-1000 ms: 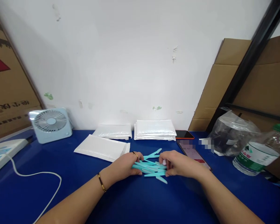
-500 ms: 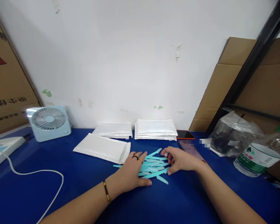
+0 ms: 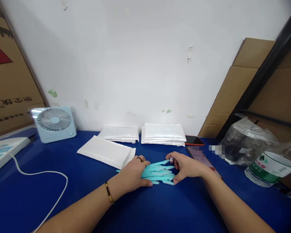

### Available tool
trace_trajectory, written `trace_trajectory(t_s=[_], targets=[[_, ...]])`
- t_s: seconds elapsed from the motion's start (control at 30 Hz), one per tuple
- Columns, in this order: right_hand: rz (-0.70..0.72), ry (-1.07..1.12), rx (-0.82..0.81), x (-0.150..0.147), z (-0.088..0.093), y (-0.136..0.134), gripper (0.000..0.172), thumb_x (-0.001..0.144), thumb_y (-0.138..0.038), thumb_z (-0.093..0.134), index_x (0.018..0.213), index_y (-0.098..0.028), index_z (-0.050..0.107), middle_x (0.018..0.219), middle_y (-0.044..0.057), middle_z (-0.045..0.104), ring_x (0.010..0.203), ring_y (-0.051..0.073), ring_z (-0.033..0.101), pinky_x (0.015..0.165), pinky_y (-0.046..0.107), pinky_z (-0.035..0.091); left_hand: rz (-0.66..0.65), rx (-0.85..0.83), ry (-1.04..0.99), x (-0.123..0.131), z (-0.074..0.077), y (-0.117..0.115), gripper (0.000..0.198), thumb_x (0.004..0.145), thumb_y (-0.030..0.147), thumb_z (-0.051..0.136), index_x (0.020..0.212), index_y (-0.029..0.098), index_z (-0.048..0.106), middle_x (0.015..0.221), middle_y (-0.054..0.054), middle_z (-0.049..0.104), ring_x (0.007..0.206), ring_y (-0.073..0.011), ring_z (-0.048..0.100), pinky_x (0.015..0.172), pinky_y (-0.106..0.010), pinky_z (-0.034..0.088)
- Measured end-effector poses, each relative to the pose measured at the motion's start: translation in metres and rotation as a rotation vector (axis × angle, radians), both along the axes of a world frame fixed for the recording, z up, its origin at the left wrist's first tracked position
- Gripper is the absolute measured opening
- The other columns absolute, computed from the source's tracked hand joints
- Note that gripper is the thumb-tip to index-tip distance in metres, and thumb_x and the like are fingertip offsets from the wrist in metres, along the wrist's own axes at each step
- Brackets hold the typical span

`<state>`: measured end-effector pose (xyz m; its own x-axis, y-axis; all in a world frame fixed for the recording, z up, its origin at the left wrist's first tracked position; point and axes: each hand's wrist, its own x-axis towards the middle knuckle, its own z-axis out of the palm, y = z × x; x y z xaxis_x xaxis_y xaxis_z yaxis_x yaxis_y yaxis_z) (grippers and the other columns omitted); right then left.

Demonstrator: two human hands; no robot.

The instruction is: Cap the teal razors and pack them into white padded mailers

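Head view: turquoise sticks (image 3: 160,173) lie bunched on the blue counter (image 3: 145,210), seemingly mostly lined up lengthwise, their uneven tips left to even out; the left hand (image 3: 132,173) covers their left part, whether gripping I cannot tell; the right hand (image 3: 185,166), thumb and fingers wide apart, curves around the right tips.

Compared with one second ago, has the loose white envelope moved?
No. The loose white envelope shows no clear shift, in any direction, against the left envelope pile beside the wall.
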<state>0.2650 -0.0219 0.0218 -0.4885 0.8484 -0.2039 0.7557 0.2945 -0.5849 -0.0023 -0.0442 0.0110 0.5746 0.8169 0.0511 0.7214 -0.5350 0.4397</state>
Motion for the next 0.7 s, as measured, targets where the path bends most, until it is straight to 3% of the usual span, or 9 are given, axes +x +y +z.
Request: trace_trajectory(t_s=[0.1, 0.2, 0.27, 0.33, 0.43, 0.57, 0.7], targets=[[0.03, 0.086, -0.088, -0.004, -0.002, -0.002, 0.075, 0.047, -0.04, 0.08, 0.111, -0.019, 0.05, 0.082, 0.0, 0.053, 0.068, 0.014, 0.052, 0.055, 0.022, 0.042, -0.008, 0.017, -0.014, 0.003, -0.002, 0.001, 0.077, 0.06, 0.058, 0.066, 0.126, 0.021, 0.048, 0.115, -0.009, 0.049, 0.105, -0.0264, 0.045, 0.091, -0.036, 0.039], [0.037, 0.15, -0.049, -0.001, -0.003, -0.002, 0.056, 0.058, -0.043, 0.075, 0.106, -0.02, 0.055, 0.081, 0.0, 0.053, 0.069, 0.013, 0.052, 0.058, 0.023, 0.042, 0.004, 0.066, -0.009, -0.001, 0.003, 0.001, 0.087, 0.056, 0.066, 0.064, 0.127, 0.021, 0.046, 0.114, -0.01, 0.05, 0.107, -0.0288, 0.044, 0.091, -0.038, 0.039], [-0.004, 0.162, 0.089, 0.001, -0.005, 0.001, 0.037, 0.069, -0.044, 0.066, 0.097, -0.02, 0.059, 0.085, 0.002, 0.053, 0.072, 0.013, 0.051, 0.063, 0.024, 0.042, 0.029, 0.109, -0.017, -0.008, 0.009, 0.005, 0.07, 0.068, 0.065, 0.054, 0.124, 0.022, 0.05, 0.111, -0.009, 0.054, 0.107, -0.0279, 0.044, 0.09, -0.038, 0.038], [-0.025, 0.152, 0.182, 0.001, -0.008, 0.005, 0.026, 0.074, -0.041, 0.061, 0.091, -0.021, 0.061, 0.088, 0.002, 0.053, 0.072, 0.013, 0.05, 0.064, 0.025, 0.042, 0.064, 0.141, -0.02, -0.019, 0.012, 0.011, 0.045, 0.083, 0.051, 0.042, 0.114, 0.023, 0.057, 0.106, -0.008, 0.058, 0.107, -0.0249, 0.046, 0.09, -0.035, 0.038], [0.007, 0.137, 0.199, -0.005, -0.015, 0.007, 0.019, 0.073, -0.035, 0.062, 0.086, -0.021, 0.061, 0.088, 0.001, 0.052, 0.068, 0.011, 0.048, 0.061, 0.023, 0.041, 0.152, 0.116, 0.027, -0.04, 0.01, 0.027, 0.03, 0.079, 0.039, 0.05, 0.101, 0.022, 0.061, 0.1, -0.006, 0.059, 0.102, -0.0236, 0.05, 0.086, -0.032, 0.039], [0.01, 0.139, 0.189, -0.008, -0.018, 0.007, 0.013, 0.075, -0.031, 0.06, 0.08, -0.019, 0.06, 0.083, 0.001, 0.051, 0.066, 0.011, 0.047, 0.059, 0.022, 0.039, 0.29, -0.041, 0.091, -0.07, 0.003, 0.046, 0.037, 0.067, 0.042, 0.06, 0.097, 0.022, 0.058, 0.092, -0.005, 0.058, 0.079, -0.0206, 0.056, 0.065, -0.027, 0.042], [-0.034, 0.131, 0.181, -0.003, -0.015, 0.008, 0.014, 0.074, -0.031, 0.061, 0.077, -0.018, 0.059, 0.079, 0.001, 0.052, 0.065, 0.011, 0.047, 0.058, 0.022, 0.039, 0.378, -0.096, 0.116, -0.09, 0.004, 0.055, 0.037, 0.064, 0.044, 0.061, 0.093, 0.021, 0.057, 0.082, -0.003, 0.058, 0.072, -0.0195, 0.056, 0.06, -0.026, 0.039]])
